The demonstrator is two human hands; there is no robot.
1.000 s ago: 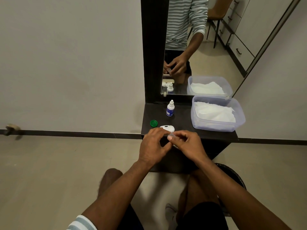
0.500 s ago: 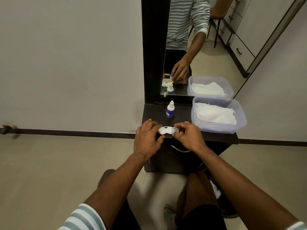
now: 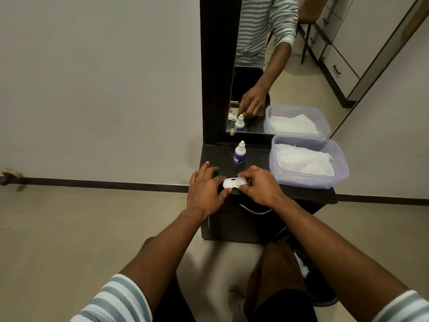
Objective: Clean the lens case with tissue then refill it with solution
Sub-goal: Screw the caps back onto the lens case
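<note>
Lens case of white plastic with two round wells lies near the front edge of the dark dresser top, left hand steadying it with straight fingers, right hand pinching its right well's clear cap, seemingly to unscrew it.

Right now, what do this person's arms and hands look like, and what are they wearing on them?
Both forearms are bare, with no gloves. I see no rings or watch. The left hand and right hand are bare too. Sleeves of a top with grey-green and white stripes are pushed up the arms; the mirror shows the same stripes.
</note>
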